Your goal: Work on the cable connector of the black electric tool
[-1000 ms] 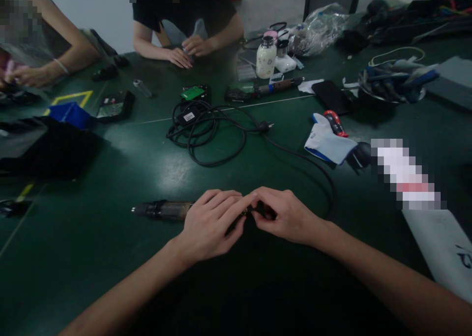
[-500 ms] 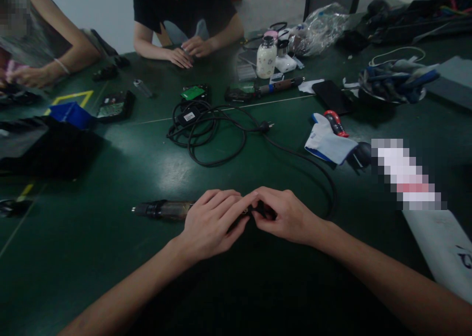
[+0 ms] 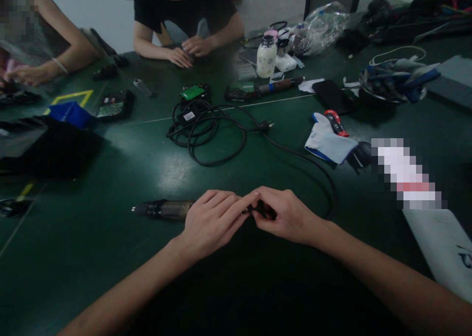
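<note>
An electric screwdriver (image 3: 170,209) with a dark, brownish body lies low over the green table, its bit end pointing left. My left hand (image 3: 216,223) is closed over its rear part, covering most of it. At the tool's tail end, my right hand (image 3: 285,215) pinches the black cable connector (image 3: 262,209) between thumb and fingers. The hands touch at the fingertips. Whether the connector is fully seated cannot be seen. A black cord (image 3: 328,178) runs from behind my right hand up to a coil with a power adapter (image 3: 189,115).
A work glove (image 3: 328,141) and a red-black handle (image 3: 335,123) lie to the right. Beyond are a phone (image 3: 332,97), another electric screwdriver (image 3: 280,86) and a bottle (image 3: 266,58). A black bag-like thing (image 3: 44,144) sits left. Two people sit across the table.
My left thumb and fingers have shifted slightly at the screwdriver's tail. My right hand stays nearly still on the connector.
</note>
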Available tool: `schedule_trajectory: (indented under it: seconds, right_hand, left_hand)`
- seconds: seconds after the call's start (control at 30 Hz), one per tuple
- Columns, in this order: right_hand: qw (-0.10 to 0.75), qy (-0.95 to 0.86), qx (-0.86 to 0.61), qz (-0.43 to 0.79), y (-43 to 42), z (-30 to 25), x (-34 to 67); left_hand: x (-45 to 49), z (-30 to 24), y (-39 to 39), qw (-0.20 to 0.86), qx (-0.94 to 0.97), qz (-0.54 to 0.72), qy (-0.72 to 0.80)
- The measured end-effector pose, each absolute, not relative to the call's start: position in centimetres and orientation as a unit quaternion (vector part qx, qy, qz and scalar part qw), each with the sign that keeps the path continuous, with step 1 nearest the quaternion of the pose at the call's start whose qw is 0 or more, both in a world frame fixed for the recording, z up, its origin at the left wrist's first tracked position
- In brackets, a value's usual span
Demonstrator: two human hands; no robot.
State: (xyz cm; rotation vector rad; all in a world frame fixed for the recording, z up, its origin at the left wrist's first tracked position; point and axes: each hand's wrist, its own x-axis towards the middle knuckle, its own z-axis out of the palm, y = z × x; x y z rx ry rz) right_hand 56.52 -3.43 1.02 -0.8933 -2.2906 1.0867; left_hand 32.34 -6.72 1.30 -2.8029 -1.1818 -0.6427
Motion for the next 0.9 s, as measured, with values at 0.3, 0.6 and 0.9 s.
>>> schedule_trajectory:
  seconds: [0.3, 0.6, 0.9]
  right_hand:
    - [0.221, -0.830, -0.320, 0.400, -3.37, 1.22, 56.56]
    - [0.235, -0.830, -0.310, 0.399, -3.43, 1.16, 56.58]
    - [0.239, -0.832, -0.310, 0.394, -3.39, 1.15, 56.57]
  left_hand:
    - [32.22, 1.42, -6.98, -0.001, -0.907, -0.212, -0.364]
    - [32.31, 0.98, -7.01, 0.029, -0.905, -0.223, -0.361]
    - [32.28, 1.10, -7.03, 0.043, -0.909, -0.228, -0.347]
